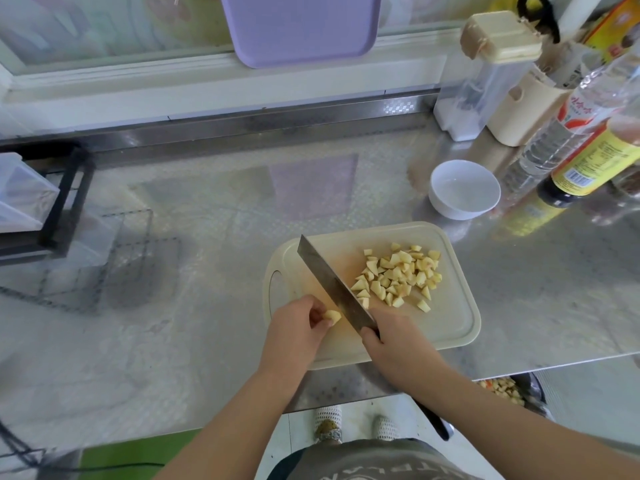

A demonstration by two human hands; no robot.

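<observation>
Pale yellow chunk of fruit (pixel 332 317) sits pinched between the curled fingertips of the left hand (pixel 298 327), pressed down on the near left part of a beige plastic cutting board (pixel 453 327) with rounded corners. The right hand (pixel 391 337) is wrapped tightly round the handle of a broad steel cleaver (pixel 330 280), hiding the handle. The blade slants from that hand toward the far left, and its edge comes down just right of the held chunk; whether steel and fruit touch cannot be told.

Right of the blade, on the middle and far right of the board, lies a loose heap of small diced pieces (pixel 398 275), pale yellow with some pinkish skin. The board rests near the front edge of a shiny stainless steel counter (pixel 207 271).

Beyond the board, to the far right, stands a small white round bowl (pixel 464 188). Further right are a clear bottle with a red label (pixel 568 133) and a dark bottle with a yellow label (pixel 588 164). At the far wall leans a lilac plastic tray (pixel 298 29). A black wire rack (pixel 65 199) stands at the left edge.
</observation>
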